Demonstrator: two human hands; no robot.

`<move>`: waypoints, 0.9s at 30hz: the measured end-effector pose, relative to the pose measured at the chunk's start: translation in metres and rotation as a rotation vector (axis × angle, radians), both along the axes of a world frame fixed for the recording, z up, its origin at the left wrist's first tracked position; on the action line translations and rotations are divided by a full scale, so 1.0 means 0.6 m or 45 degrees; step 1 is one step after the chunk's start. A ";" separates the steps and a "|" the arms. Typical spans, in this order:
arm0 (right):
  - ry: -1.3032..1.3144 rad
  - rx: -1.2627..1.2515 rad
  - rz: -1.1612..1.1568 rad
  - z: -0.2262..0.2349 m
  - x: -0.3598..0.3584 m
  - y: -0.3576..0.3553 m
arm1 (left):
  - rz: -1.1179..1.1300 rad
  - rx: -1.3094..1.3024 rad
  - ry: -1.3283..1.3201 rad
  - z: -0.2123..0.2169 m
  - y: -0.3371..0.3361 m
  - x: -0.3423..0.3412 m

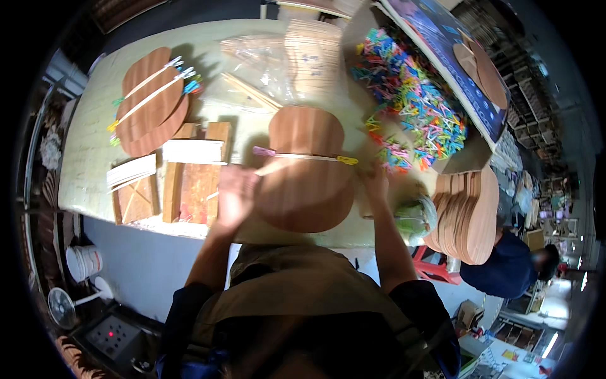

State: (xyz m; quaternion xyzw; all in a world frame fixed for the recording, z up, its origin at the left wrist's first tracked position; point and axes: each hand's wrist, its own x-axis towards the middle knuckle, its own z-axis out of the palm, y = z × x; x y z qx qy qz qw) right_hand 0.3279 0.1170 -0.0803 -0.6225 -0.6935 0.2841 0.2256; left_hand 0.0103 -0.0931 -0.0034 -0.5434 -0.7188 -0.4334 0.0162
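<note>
A brown wooden plate [305,196], shaped like a small guitar body, lies on the table in front of me. A pale thin strip [309,156] crosses its waist, with a pink clothespin [264,151] on the left edge and a yellow clothespin [346,160] on the right. My left hand [237,192] is beside the plate's left edge, smeared by motion; a pale blurred streak runs from it over the plate. My right hand [375,182], blurred too, is right of the plate, near a box of coloured clothespins [410,95]. Neither hand's fingers show clearly.
Further left lie similar plates [151,95] with strips clipped across. Wooden holders [170,189] carry white strips [192,151]. A bundle of thin wood [312,57] stands at the back. Stacked plates [464,215] are at right; a person [505,265] is beyond.
</note>
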 end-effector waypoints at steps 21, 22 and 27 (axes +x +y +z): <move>1.046 -0.666 -0.302 0.067 0.014 -0.108 | -0.422 -0.025 -0.052 -0.048 0.079 0.134; 0.765 -0.516 -0.289 0.060 0.021 -0.079 | -0.427 -0.014 -0.057 -0.048 0.079 0.134; -0.015 0.363 -0.338 -0.037 0.014 0.052 | -0.441 0.033 -0.064 -0.054 0.082 0.130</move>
